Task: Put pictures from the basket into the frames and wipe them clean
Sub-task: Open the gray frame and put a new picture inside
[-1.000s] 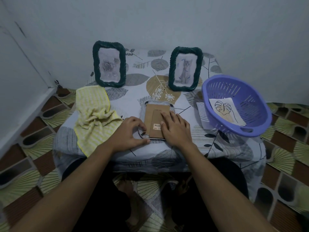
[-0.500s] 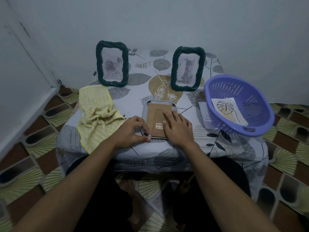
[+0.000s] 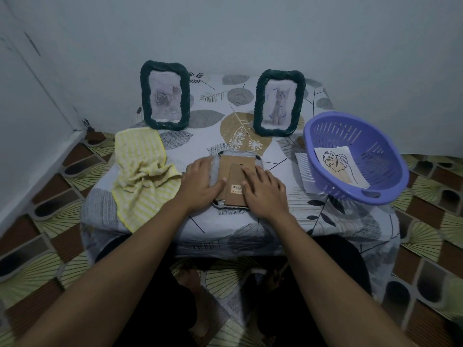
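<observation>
Face-down photo frame with brown cardboard back [image 3: 235, 169]: front hidden, side edges covered by left hand [image 3: 199, 185] and right hand [image 3: 265, 192]. Orange barcode sticker [image 3: 236, 188]: print too small to read. White lined sheet [image 3: 302, 169], at the purple plastic basket's [image 3: 383, 156] nine o'clock: mostly hidden beneath it.

Flat frame [image 3: 236, 169]: I see cardboard back up, near edge.
Rose frame [image 3: 164, 96], cat frame [image 3: 279, 103]: upright, far edge.
Basket [image 3: 375, 156]: right edge, leaf picture [image 3: 338, 169] inside.

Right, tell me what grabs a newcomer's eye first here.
The left hand and right hand rest on a face-down frame, brown back up, at the near middle. Behind stand a rose frame and a cat frame, dark green. At right, a purple basket holds a leaf drawing.
</observation>
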A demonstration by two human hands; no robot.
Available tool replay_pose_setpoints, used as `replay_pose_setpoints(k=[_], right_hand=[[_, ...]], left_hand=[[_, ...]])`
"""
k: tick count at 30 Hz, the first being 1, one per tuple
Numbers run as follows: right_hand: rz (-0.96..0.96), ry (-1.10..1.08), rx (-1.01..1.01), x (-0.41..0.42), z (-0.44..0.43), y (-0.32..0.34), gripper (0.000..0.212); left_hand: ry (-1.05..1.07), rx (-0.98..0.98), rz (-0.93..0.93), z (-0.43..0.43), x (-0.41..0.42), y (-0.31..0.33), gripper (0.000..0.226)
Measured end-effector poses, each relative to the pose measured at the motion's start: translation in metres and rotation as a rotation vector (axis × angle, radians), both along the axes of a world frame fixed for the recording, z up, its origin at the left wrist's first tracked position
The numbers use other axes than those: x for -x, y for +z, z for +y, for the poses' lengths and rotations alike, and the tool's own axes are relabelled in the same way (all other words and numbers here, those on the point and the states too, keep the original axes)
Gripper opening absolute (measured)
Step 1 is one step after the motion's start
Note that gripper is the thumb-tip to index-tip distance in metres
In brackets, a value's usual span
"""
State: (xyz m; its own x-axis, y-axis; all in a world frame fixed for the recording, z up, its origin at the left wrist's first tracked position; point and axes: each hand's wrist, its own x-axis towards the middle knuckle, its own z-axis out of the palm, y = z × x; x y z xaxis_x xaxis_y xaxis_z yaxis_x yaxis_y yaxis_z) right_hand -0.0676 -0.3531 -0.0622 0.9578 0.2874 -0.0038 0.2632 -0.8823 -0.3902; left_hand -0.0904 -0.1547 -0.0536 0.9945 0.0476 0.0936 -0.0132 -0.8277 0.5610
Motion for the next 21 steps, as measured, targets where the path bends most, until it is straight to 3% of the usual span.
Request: replay_pose_setpoints(k=[6, 15, 18, 21], right_hand=[[-0.001, -0.001, 0.005, 0.0, 0.001, 0.001, 0.049], [0.067, 0.009, -0.041, -0.003, 0.0, 0.003, 0.049], [0.189, -0.05, -0.236, -0.01, -0.002, 0.012, 0.05], [0.233, -0.16, -0.573, -0.012, -0.008, 0.019, 0.069]], left_hand=[[0.076, -0.173, 0.106, -0.014, -0.006, -0.011, 0.087], [0.063, -0.228, 0.066, -0.014, -0.005, -0.011, 0.083], [0.063, -0.25, 0.068, -0.013, -0.005, -0.012, 0.083], [0.063, -0.255, 0.072, -0.012, -0.006, -0.013, 0.083]])
